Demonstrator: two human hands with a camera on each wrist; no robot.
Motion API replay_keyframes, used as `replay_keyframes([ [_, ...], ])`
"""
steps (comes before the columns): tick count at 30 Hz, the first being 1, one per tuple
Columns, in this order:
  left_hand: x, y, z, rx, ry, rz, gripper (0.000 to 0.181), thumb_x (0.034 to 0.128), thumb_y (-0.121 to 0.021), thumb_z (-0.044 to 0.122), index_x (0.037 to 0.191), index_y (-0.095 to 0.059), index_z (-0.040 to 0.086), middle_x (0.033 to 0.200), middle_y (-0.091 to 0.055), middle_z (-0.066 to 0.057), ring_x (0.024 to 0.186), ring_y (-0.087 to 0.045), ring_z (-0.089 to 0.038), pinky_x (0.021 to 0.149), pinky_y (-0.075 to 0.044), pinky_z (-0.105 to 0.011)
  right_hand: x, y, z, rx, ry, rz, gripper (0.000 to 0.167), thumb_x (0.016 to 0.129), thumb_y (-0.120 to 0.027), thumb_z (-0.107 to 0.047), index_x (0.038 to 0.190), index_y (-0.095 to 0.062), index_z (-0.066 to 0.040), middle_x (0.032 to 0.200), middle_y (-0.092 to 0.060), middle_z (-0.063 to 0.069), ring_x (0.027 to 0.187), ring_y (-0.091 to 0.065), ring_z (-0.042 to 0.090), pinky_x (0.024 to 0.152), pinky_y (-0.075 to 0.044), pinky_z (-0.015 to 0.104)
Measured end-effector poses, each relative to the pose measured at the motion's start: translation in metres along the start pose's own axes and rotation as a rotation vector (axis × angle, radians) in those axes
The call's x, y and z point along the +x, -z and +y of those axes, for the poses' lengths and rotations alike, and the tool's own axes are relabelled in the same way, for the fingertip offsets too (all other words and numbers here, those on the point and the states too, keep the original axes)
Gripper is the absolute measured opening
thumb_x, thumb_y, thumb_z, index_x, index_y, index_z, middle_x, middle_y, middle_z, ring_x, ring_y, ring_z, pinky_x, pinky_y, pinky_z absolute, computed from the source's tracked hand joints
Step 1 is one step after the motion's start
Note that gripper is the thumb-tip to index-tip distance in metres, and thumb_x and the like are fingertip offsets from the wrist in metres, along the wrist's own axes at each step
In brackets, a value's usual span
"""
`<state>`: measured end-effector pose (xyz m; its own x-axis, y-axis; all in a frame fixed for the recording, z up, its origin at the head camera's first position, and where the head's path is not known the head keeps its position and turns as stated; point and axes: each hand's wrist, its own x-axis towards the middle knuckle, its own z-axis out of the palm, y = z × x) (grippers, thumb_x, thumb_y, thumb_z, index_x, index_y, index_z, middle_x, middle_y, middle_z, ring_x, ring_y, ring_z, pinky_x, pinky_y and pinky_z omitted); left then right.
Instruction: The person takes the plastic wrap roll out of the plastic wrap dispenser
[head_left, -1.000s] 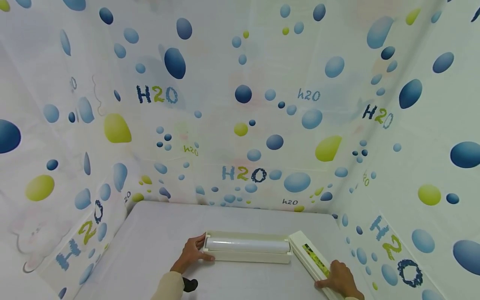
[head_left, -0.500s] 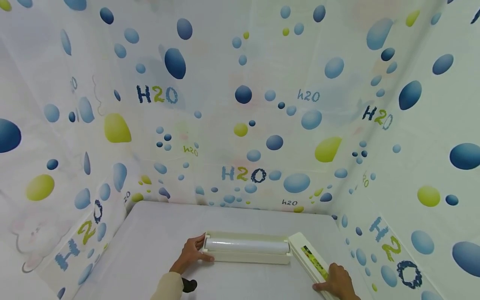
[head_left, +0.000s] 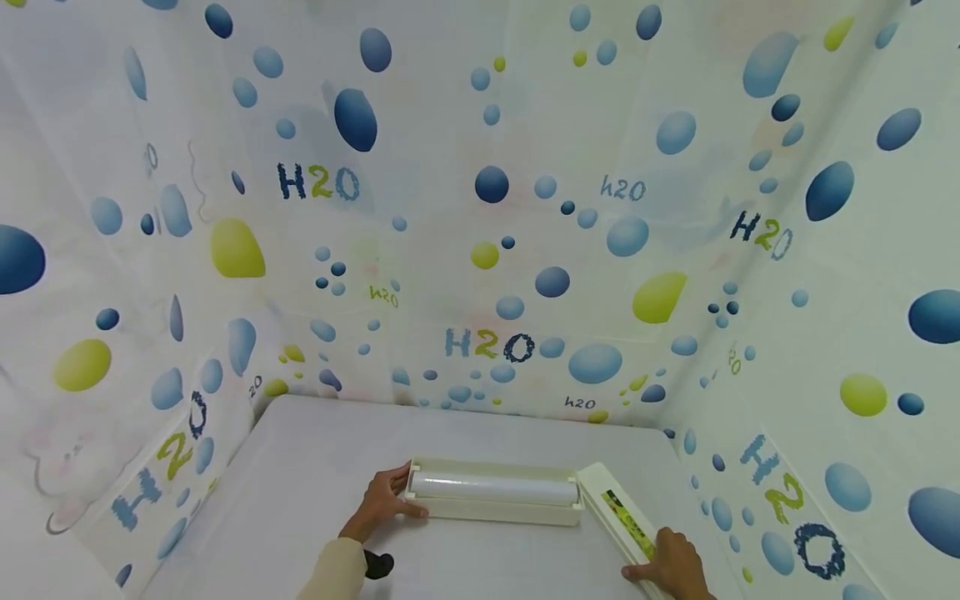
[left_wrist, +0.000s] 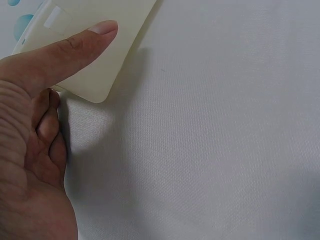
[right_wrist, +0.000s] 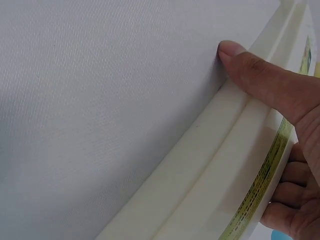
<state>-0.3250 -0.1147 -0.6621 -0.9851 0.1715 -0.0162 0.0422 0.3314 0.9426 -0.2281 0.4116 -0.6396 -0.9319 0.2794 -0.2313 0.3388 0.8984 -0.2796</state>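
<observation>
A cream plastic cling film dispenser [head_left: 502, 512] lies lengthwise on the table, its top uncovered. Inside it sits a shiny roll of cling film [head_left: 498, 487]. My left hand [head_left: 380, 502] grips the dispenser's left end, thumb on the near wall and fingers behind; in the left wrist view the thumb lies across the dispenser's corner [left_wrist: 92, 82]. At the right, the long cream lid [head_left: 602, 485] with a green label slants toward me, its far end close to the dispenser's right end. My right hand [head_left: 677, 564] holds the lid's near part, thumb over one edge [right_wrist: 200, 150] and fingers under the other.
White cloth covers the table [head_left: 337, 442]. A white curtain printed with bubbles and "H2O" [head_left: 420, 275] stands around the back and both sides. A small black object [head_left: 379, 566] shows beside my left sleeve [head_left: 335, 569].
My right hand has shifted slightly left, with the lid still held. The head view has tilted a little. The left hand and the dispenser have stayed in place.
</observation>
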Motion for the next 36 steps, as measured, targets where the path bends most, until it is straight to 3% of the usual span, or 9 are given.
replay_keyframes([
  [14, 0.0, 0.0, -0.004, 0.004, -0.015, 0.001, 0.108, 0.065, -0.103, 0.0, 0.157, -0.047, -0.012, 0.159, -0.054, -0.03, 0.144, -0.059, -0.051, 0.121, -0.048, -0.061, 0.003, 0.005, -0.002, -0.076, -0.047, -0.063, 0.101, 0.058, -0.095, -0.079, 0.096, -0.063, 0.008, 0.074, -0.058, 0.011, 0.068, -0.059, 0.025, 0.064, -0.05, 0.031],
  [17, 0.0, 0.001, -0.002, 0.0, -0.027, -0.009, 0.109, 0.065, -0.104, 0.002, 0.156, -0.047, -0.013, 0.158, -0.054, -0.032, 0.143, -0.059, -0.052, 0.12, -0.049, -0.061, 0.004, 0.015, -0.001, -0.058, -0.002, -0.029, 0.111, 0.062, -0.094, -0.079, 0.111, -0.066, 0.017, 0.087, -0.069, 0.019, 0.078, -0.067, 0.03, 0.071, -0.06, 0.04],
  [20, 0.001, 0.001, -0.004, 0.013, -0.065, -0.008, 0.109, 0.0647, -0.105, 0.006, 0.155, -0.048, -0.015, 0.156, -0.054, -0.034, 0.141, -0.061, -0.053, 0.117, -0.053, -0.059, 0.005, 0.03, -0.003, 0.011, 0.113, 0.073, 0.109, 0.074, -0.092, -0.069, 0.129, -0.066, 0.021, 0.108, -0.076, 0.033, 0.094, -0.076, 0.044, 0.083, -0.067, 0.055],
  [23, 0.004, 0.002, -0.01, 0.025, -0.098, 0.004, 0.109, 0.0645, -0.106, 0.01, 0.153, -0.049, -0.015, 0.154, -0.056, -0.035, 0.138, -0.063, -0.053, 0.114, -0.056, -0.056, 0.01, 0.046, -0.01, 0.171, 0.211, 0.18, 0.096, 0.085, -0.09, -0.055, 0.138, -0.063, 0.019, 0.129, -0.072, 0.039, 0.111, -0.076, 0.053, 0.091, -0.067, 0.06],
  [26, 0.007, 0.002, -0.016, 0.017, -0.099, 0.013, 0.11, 0.0633, -0.107, 0.013, 0.153, -0.05, -0.015, 0.153, -0.058, -0.034, 0.138, -0.063, -0.053, 0.114, -0.056, -0.056, 0.015, 0.06, -0.025, 0.381, 0.231, 0.234, 0.087, 0.089, -0.089, -0.05, 0.144, -0.063, 0.013, 0.139, -0.069, 0.033, 0.121, -0.076, 0.045, 0.093, -0.069, 0.049],
  [28, 0.007, 0.002, -0.019, 0.019, -0.094, 0.01, 0.11, 0.0636, -0.107, 0.015, 0.153, -0.05, -0.014, 0.153, -0.058, -0.033, 0.138, -0.063, -0.053, 0.115, -0.056, -0.057, 0.017, 0.069, -0.038, 0.567, 0.213, 0.232, 0.083, 0.091, -0.09, -0.045, 0.148, -0.062, 0.008, 0.146, -0.066, 0.028, 0.123, -0.078, 0.032, 0.093, -0.069, 0.034],
  [32, 0.005, 0.002, -0.016, 0.028, -0.086, -0.005, 0.109, 0.0659, -0.106, 0.015, 0.154, -0.049, -0.015, 0.153, -0.059, -0.033, 0.138, -0.063, -0.053, 0.115, -0.056, -0.058, 0.021, 0.085, -0.069, 0.905, 0.21, 0.195, 0.074, 0.095, -0.087, -0.033, 0.153, -0.059, 0.004, 0.152, -0.063, 0.024, 0.11, -0.078, -0.001, 0.088, -0.061, 0.011],
  [34, 0.003, 0.002, -0.012, 0.013, -0.065, -0.013, 0.109, 0.0668, -0.106, 0.013, 0.155, -0.048, -0.015, 0.155, -0.058, -0.032, 0.14, -0.062, -0.052, 0.117, -0.054, -0.058, 0.023, 0.09, -0.085, 1.022, 0.261, 0.167, 0.069, 0.098, -0.085, -0.024, 0.154, -0.057, 0.006, 0.151, -0.065, 0.02, 0.105, -0.075, -0.01, 0.088, -0.06, 0.009],
  [36, 0.003, 0.001, -0.009, 0.002, -0.048, -0.014, 0.108, 0.067, -0.105, 0.01, 0.155, -0.048, -0.015, 0.156, -0.057, -0.033, 0.141, -0.061, -0.053, 0.118, -0.052, -0.06, 0.026, 0.095, -0.103, 1.094, 0.354, 0.135, 0.066, 0.099, -0.083, -0.016, 0.154, -0.056, 0.009, 0.148, -0.069, 0.014, 0.108, -0.076, -0.008, 0.091, -0.061, 0.011],
])
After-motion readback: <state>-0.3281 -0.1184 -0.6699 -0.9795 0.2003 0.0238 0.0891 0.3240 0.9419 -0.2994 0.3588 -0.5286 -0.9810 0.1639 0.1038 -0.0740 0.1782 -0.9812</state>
